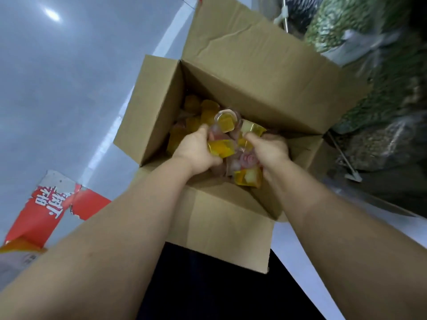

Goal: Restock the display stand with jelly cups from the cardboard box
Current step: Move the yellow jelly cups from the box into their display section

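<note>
Fingers of both hands curl round a heap of jelly cups (227, 144), left hand (196, 151) and right hand (270, 150) cupping it inside the cardboard box (254, 72). I should squeeze inward and lift slowly so none spills. Roughly eight cups held, yellow and pink; several more below.

Both hands reached into the open cardboard box (242, 72), the left hand (196, 151) and right hand (270, 150) together gripping a heap of yellow and pink jelly cups (225, 124) above more cups, while a torn red package (46, 213) lay on the pale floor (69, 88).
</note>
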`<act>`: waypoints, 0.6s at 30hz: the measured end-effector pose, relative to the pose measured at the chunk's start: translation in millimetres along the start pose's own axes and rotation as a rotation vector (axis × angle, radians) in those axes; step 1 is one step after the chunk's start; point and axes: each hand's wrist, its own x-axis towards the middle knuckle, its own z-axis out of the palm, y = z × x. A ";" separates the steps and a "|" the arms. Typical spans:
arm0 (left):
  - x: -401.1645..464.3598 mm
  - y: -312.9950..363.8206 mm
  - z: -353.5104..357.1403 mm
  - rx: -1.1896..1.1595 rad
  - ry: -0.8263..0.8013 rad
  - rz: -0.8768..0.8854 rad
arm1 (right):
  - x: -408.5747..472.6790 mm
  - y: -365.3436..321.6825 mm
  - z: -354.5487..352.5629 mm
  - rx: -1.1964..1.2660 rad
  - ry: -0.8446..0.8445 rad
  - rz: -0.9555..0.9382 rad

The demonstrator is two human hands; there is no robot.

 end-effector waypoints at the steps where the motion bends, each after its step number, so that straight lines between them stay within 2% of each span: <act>1: -15.0 5.5 -8.4 -0.069 0.046 0.010 | -15.8 -0.1 -7.7 0.052 -0.022 -0.012; 6: -122.2 57.1 -64.9 -0.376 0.247 0.115 | -131.9 -33.9 -55.0 0.194 -0.185 -0.112; 9: -203.0 110.1 -116.8 -0.422 0.361 0.209 | -226.0 -78.9 -93.4 0.231 -0.335 -0.268; 12: -280.0 175.2 -174.0 -0.430 0.426 0.298 | -314.3 -135.3 -140.9 0.216 -0.391 -0.471; 15: -341.5 244.2 -223.7 -0.437 0.478 0.412 | -393.9 -197.1 -191.8 0.222 -0.380 -0.678; 18: -385.8 312.1 -257.5 -0.444 0.483 0.579 | -461.0 -242.3 -247.1 0.231 -0.232 -0.870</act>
